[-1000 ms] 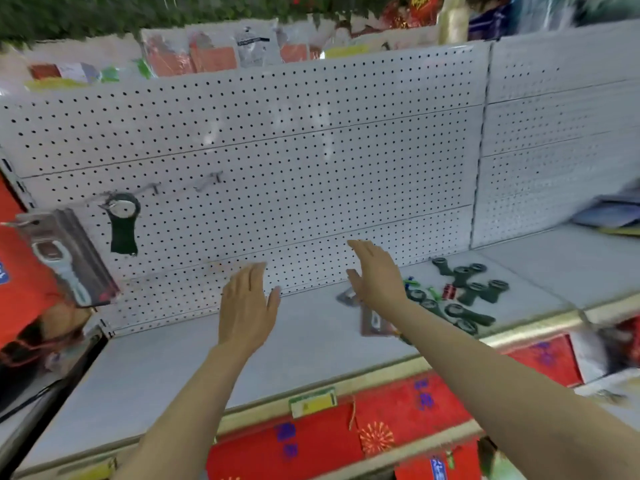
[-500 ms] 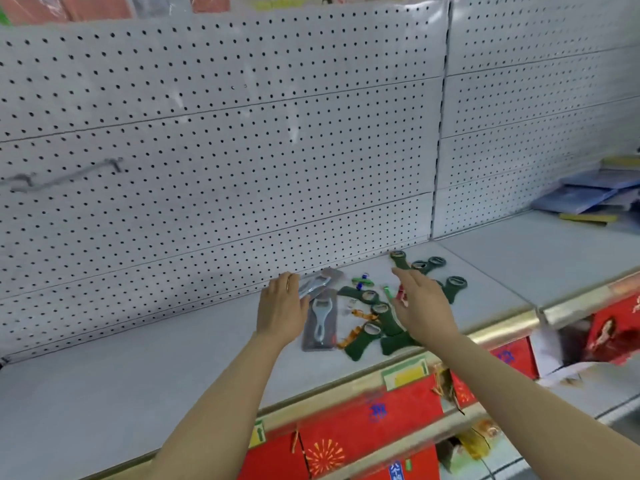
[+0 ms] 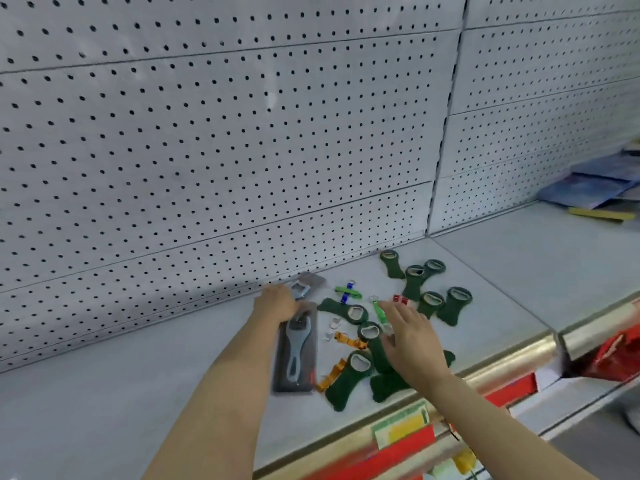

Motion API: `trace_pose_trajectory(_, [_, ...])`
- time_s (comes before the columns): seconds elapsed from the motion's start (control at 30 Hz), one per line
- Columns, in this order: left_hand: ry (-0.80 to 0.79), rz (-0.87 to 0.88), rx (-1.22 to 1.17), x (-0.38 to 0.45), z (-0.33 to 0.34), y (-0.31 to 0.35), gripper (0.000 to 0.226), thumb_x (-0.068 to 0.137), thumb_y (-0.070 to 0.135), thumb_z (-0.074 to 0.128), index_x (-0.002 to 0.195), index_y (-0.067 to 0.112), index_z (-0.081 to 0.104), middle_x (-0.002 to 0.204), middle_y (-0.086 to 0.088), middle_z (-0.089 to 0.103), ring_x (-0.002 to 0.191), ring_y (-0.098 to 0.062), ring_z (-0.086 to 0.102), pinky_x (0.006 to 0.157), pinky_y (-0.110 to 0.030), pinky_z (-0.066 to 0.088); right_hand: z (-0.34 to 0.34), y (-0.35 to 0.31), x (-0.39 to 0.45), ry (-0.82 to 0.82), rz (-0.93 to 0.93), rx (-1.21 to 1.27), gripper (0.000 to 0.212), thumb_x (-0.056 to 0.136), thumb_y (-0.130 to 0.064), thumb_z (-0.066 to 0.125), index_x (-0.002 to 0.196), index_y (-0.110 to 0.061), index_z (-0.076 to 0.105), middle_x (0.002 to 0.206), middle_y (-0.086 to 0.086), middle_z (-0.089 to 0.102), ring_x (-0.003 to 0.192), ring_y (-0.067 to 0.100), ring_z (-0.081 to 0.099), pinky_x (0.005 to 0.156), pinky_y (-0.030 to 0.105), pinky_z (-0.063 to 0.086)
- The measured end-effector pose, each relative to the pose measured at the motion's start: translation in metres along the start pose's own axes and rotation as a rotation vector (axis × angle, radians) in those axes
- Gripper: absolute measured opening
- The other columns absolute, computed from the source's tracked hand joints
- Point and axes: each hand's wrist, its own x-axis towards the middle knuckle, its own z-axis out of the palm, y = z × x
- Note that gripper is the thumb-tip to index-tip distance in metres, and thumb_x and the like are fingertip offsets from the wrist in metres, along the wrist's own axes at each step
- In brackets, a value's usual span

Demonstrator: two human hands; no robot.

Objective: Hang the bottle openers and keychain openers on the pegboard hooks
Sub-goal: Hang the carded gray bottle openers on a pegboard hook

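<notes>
A grey bottle opener in a dark blister pack [image 3: 295, 355] lies on the white shelf [image 3: 138, 375]. My left hand [image 3: 276, 301] curls its fingers over the pack's top end. A second pack [image 3: 309, 283] lies just behind it. Several green bottle openers [image 3: 450, 305] are scattered to the right, one near the front [image 3: 346, 381]. Small keychain openers lie among them: blue and green [image 3: 348, 292], red [image 3: 400, 299], orange [image 3: 349, 341]. My right hand [image 3: 410, 337] hovers open over the green ones, fingers spread. No hook shows on the pegboard [image 3: 207, 133].
Blue flat packs [image 3: 588, 192] and a yellow strip [image 3: 599, 215] lie on the adjoining shelf at the right. A gold rail [image 3: 502, 367] with a yellow price tag [image 3: 401, 424] runs along the shelf's front edge, with red goods below.
The view has swung right and down, so the hooks with hung openers at the left are out of sight. Both hands came down to the pile; my left hand now grips the pack's top.
</notes>
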Motion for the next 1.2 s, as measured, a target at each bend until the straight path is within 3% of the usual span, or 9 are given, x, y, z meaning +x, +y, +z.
trace_pose_trajectory(0.1, [0.039, -0.039, -0.026, 0.012, 0.003, 0.008, 0.076, 0.073, 0.079, 0.059, 0.104, 0.009, 0.061, 0.097, -0.005, 0.063, 0.087, -0.021, 0.061, 0.077, -0.033, 0.051, 0.01, -0.001, 0.008, -0.039, -0.006, 0.004, 0.051, 0.08, -0.015, 0.074, 0.128, -0.014, 0.059, 0.12, 0.002, 0.067, 0.109, 0.022, 0.064, 0.095, 0.036, 0.051])
trace_pose_trajectory(0.37, [0.176, -0.05, -0.11, 0.003, -0.006, -0.002, 0.101, 0.061, 0.077, 0.073, 0.128, 0.005, 0.046, 0.122, -0.013, 0.057, 0.105, -0.031, 0.061, 0.082, -0.039, 0.053, 0.028, -0.019, 0.022, -0.12, 0.013, 0.048, 0.045, 0.084, -0.015, 0.069, 0.129, -0.013, 0.059, 0.121, 0.004, 0.066, 0.111, 0.024, 0.061, 0.098, 0.037, 0.048])
trace_pose_trajectory(0.5, [0.245, -0.089, -0.188, -0.014, -0.009, -0.02, 0.098, 0.061, 0.069, 0.078, 0.138, 0.018, 0.043, 0.134, -0.008, 0.041, 0.113, -0.03, 0.058, 0.086, -0.041, 0.052, 0.035, -0.05, 0.036, -0.314, 0.067, 0.119, 0.034, 0.095, -0.031, 0.054, 0.126, -0.017, 0.058, 0.123, 0.001, 0.061, 0.115, 0.019, 0.053, 0.1, 0.031, 0.045])
trace_pose_trajectory(0.57, [0.253, -0.116, -0.275, -0.024, -0.011, -0.031, 0.096, 0.063, 0.065, 0.079, 0.139, 0.02, 0.042, 0.135, -0.006, 0.041, 0.115, -0.028, 0.058, 0.086, -0.039, 0.051, 0.043, -0.072, 0.045, -0.461, 0.142, 0.095, 0.045, 0.092, -0.047, 0.053, 0.121, -0.013, 0.058, 0.119, 0.004, 0.06, 0.114, 0.021, 0.053, 0.098, 0.033, 0.045])
trace_pose_trajectory(0.7, [0.322, -0.16, -0.492, -0.043, -0.011, -0.051, 0.086, 0.064, 0.061, 0.08, 0.132, 0.022, 0.045, 0.127, -0.004, 0.047, 0.104, -0.024, 0.061, 0.083, -0.038, 0.053, 0.062, -0.11, 0.055, -0.638, 0.245, -0.138, 0.096, 0.075, -0.078, 0.051, 0.135, -0.004, 0.043, 0.132, 0.017, 0.043, 0.123, 0.034, 0.041, 0.102, 0.043, 0.039])
trace_pose_trajectory(0.8, [0.381, -0.176, -0.594, -0.059, -0.01, -0.066, 0.085, 0.056, 0.064, 0.078, 0.126, 0.025, 0.048, 0.119, 0.0, 0.048, 0.096, -0.02, 0.06, 0.083, -0.04, 0.055, 0.071, -0.129, 0.061, -0.7, 0.343, -0.194, 0.091, 0.077, -0.067, 0.059, 0.137, -0.002, 0.04, 0.132, 0.021, 0.034, 0.119, 0.039, 0.038, 0.095, 0.045, 0.042])
trace_pose_trajectory(0.93, [0.418, -0.197, -0.677, -0.08, -0.006, -0.085, 0.078, 0.052, 0.065, 0.074, 0.116, 0.026, 0.05, 0.113, 0.002, 0.048, 0.095, -0.017, 0.06, 0.083, -0.043, 0.056, 0.063, -0.144, 0.071, -0.757, 0.498, -0.12, 0.076, 0.078, -0.042, 0.067, 0.138, -0.007, 0.037, 0.134, 0.019, 0.028, 0.119, 0.038, 0.035, 0.068, 0.045, 0.044])
trace_pose_trajectory(1.07, [0.456, -0.197, -0.721, -0.098, -0.002, -0.098, 0.079, 0.051, 0.065, 0.074, 0.116, 0.027, 0.05, 0.112, 0.003, 0.054, 0.094, -0.014, 0.06, 0.079, -0.042, 0.058, 0.063, -0.146, 0.062, -0.722, 0.485, -0.145, 0.087, 0.07, -0.042, 0.073, 0.138, -0.005, 0.034, 0.138, 0.019, 0.034, 0.128, 0.041, 0.033, 0.105, 0.044, 0.036])
trace_pose_trajectory(1.2, [0.47, -0.203, -0.748, -0.116, -0.002, -0.107, 0.074, 0.053, 0.065, 0.076, 0.113, 0.031, 0.05, 0.111, 0.004, 0.053, 0.093, -0.011, 0.061, 0.078, -0.043, 0.06, 0.06, -0.15, 0.052, -0.704, 0.487, -0.148, 0.09, 0.066, -0.042, 0.074, 0.137, -0.005, 0.034, 0.137, 0.017, 0.036, 0.129, 0.041, 0.031, 0.107, 0.045, 0.03])
